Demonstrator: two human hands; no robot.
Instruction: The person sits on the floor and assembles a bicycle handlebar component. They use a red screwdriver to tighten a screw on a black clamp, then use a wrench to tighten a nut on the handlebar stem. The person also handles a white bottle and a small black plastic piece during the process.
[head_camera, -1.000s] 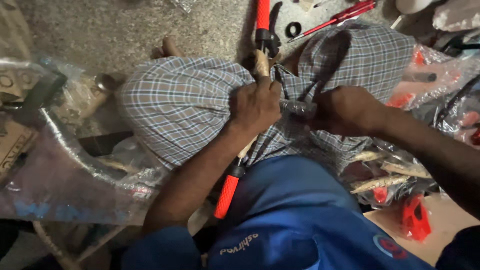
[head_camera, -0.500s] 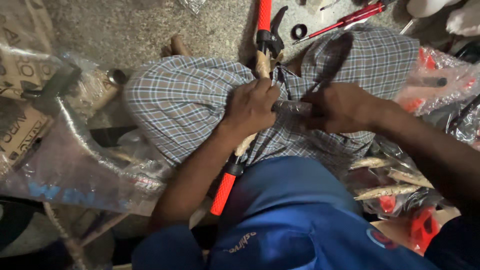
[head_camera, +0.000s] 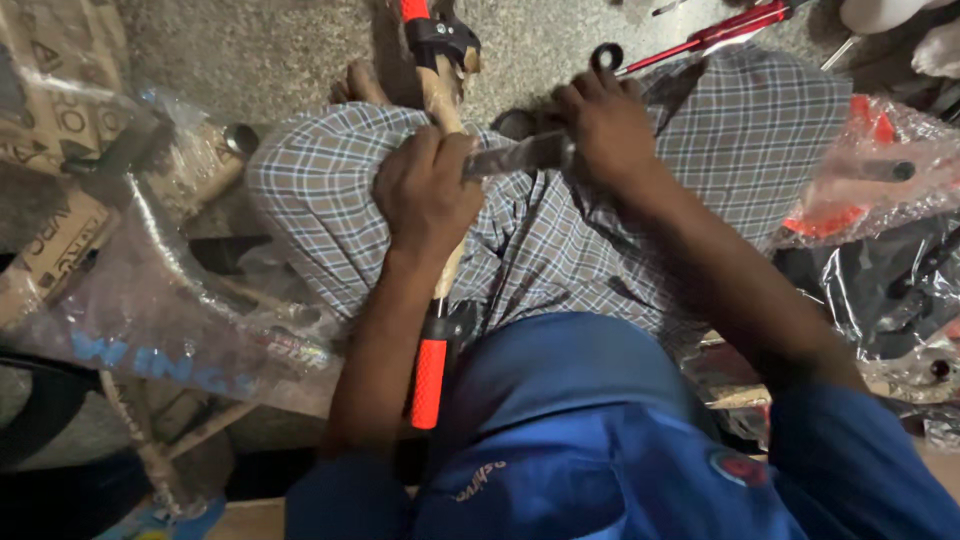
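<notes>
- Centrally, left hand (head_camera: 425, 195) wraps its fingers around the paper-wrapped bar (head_camera: 440, 100) lying across the checked lap.
- Right hand (head_camera: 610, 125) pinches a grey metal tool (head_camera: 515, 155) against it.
- Likely risk: tool slipping onto the gripping knuckles.

Checked cloth (head_camera: 330, 200), glossy plastic wrap (head_camera: 150, 310)

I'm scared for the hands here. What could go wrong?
The right hand holds a grey metal tool whose end sits right against the left hand; a slip might jab or pinch the knuckles. The left hand grips a long bar lying across the lap, so a slip could also hit the leg.
</notes>
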